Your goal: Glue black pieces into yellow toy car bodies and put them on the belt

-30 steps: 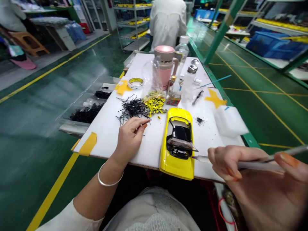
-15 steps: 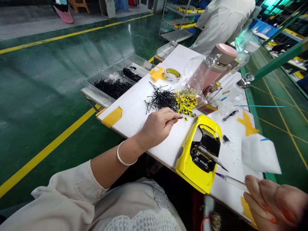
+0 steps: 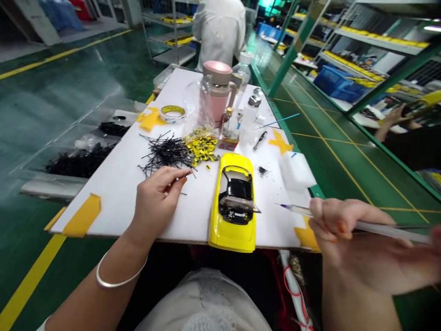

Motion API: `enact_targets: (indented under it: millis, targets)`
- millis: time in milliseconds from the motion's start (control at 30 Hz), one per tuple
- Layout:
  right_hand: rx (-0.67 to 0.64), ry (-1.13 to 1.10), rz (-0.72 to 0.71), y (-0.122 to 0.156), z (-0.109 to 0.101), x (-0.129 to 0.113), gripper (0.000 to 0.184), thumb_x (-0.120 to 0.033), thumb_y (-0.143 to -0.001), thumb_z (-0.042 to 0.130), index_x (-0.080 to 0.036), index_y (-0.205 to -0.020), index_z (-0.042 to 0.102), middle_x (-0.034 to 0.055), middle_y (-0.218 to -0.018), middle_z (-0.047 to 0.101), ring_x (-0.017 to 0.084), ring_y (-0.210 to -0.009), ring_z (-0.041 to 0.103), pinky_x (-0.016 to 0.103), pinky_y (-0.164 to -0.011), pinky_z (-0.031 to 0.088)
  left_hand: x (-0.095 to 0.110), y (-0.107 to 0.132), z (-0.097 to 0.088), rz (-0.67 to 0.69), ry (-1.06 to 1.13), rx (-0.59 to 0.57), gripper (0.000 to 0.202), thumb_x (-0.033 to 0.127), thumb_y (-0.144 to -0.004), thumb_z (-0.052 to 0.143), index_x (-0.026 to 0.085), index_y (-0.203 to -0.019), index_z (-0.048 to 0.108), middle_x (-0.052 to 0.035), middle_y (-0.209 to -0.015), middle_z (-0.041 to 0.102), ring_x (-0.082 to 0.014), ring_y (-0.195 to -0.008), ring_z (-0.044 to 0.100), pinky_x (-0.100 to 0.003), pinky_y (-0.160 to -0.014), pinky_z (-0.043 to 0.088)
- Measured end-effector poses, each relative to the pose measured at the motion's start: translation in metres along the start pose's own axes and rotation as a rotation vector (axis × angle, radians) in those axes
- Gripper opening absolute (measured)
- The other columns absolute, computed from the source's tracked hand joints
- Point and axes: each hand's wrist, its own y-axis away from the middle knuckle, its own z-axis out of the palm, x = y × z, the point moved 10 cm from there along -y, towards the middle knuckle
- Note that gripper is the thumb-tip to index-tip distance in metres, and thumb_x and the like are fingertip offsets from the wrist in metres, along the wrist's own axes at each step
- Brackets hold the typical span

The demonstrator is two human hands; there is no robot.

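From the head camera, looks down on a white tabletop point(image 3: 195, 211) patched with yellow tape point(image 3: 82, 215), above a green floor point(image 3: 20, 239). Takes in, farther off, shelving point(image 3: 396, 7) and a person in white point(image 3: 220, 34), seen from behind. Shows, on the tabletop, a pink mug point(image 3: 217, 103), a tape roll point(image 3: 173, 119), a heap of thin black sticks point(image 3: 167, 151) and a pile of yellow-and-black pieces point(image 3: 200, 151). Has a yellow model car point(image 3: 237, 188) at the near edge. With the left hand point(image 3: 156, 195) nearly closed, pinches a small dark piece point(image 3: 189, 173) between thumb and forefinger, beside the sticks. With the right hand point(image 3: 358, 234), grips a syringe point(image 3: 299, 210) in curled fingers, with the needle point(image 3: 279, 205) to the right of the car and apart from it.
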Motion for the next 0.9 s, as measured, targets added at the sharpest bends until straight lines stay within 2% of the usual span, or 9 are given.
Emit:
enact_targets:
  millis: [100, 200, 367, 500, 767, 900]
  targets:
    - [0.077, -0.072, -0.127, -0.002, 0.008, 0.001, 0.066, -0.074, -0.09, 0.041, -0.02, -0.062, 0.067, 0.0025, -0.047, 0.038, 0.016, -0.049, 0.034, 0.032, -0.047, 0.023, -0.006, 0.001, 0.002, -0.042, -0.032, -0.022, 0.018, 0.023, -0.097, 0.064, 0.025, -0.109, 0.077, -0.0008, -0.103, 0.075, -0.0149, -0.089, 0.069, -0.026, -0.07, 0.052]
    - [0.119, -0.185, -0.115, -0.002, 0.01, 0.017, 0.066, -0.073, -0.089, 0.042, -0.019, -0.062, 0.067, 0.0008, -0.047, 0.035, 0.016, -0.049, 0.034, 0.028, -0.044, 0.021, -0.013, 0.002, 0.005, -0.084, -0.082, -0.052, 0.019, 0.029, -0.097, 0.064, 0.027, -0.111, 0.076, -0.0003, -0.107, 0.074, -0.015, -0.087, 0.069, -0.027, -0.067, 0.051]
    - [0.17, -0.28, -0.102, -0.003, 0.006, 0.029, 0.062, -0.067, -0.09, 0.043, -0.018, -0.059, 0.066, -0.0001, -0.046, 0.033, 0.015, -0.047, 0.032, 0.027, -0.045, 0.022, -0.012, 0.001, 0.004, -0.079, -0.137, -0.047, 0.019, 0.035, -0.096, 0.065, 0.026, -0.108, 0.077, -0.0011, -0.107, 0.075, -0.0156, -0.088, 0.069, -0.027, -0.066, 0.052]
    - [0.163, -0.317, -0.103, -0.005, 0.006, 0.03, 0.061, -0.066, -0.089, 0.043, -0.018, -0.059, 0.065, -0.0007, -0.046, 0.031, 0.015, -0.047, 0.032, 0.027, -0.046, 0.022, -0.008, 0.0, 0.006, -0.072, -0.188, -0.058, 0.021, 0.037, -0.096, 0.064, 0.024, -0.106, 0.077, -0.0021, -0.107, 0.076, -0.0157, -0.088, 0.069, -0.028, -0.07, 0.054]
    - [0.114, -0.352, -0.115, -0.007, 0.013, 0.034, 0.059, -0.064, -0.09, 0.044, -0.018, -0.061, 0.067, -0.0004, -0.046, 0.032, 0.015, -0.047, 0.03, 0.028, -0.044, 0.019, -0.011, 0.0, 0.005, -0.093, -0.187, -0.049, 0.021, 0.04, -0.095, 0.066, 0.025, -0.105, 0.077, 0.0002, -0.106, 0.075, -0.0131, -0.078, 0.067, -0.027, -0.064, 0.05]
    - [0.11, -0.354, -0.126, -0.008, 0.015, 0.035, 0.059, -0.063, -0.09, 0.044, -0.017, -0.062, 0.066, -0.0002, -0.046, 0.034, 0.015, -0.048, 0.032, 0.028, -0.045, 0.021, -0.013, 0.001, 0.005, -0.099, -0.19, -0.049, 0.022, 0.041, -0.096, 0.065, 0.025, -0.106, 0.077, -0.0004, -0.108, 0.075, -0.0133, -0.077, 0.066, -0.028, -0.066, 0.051]
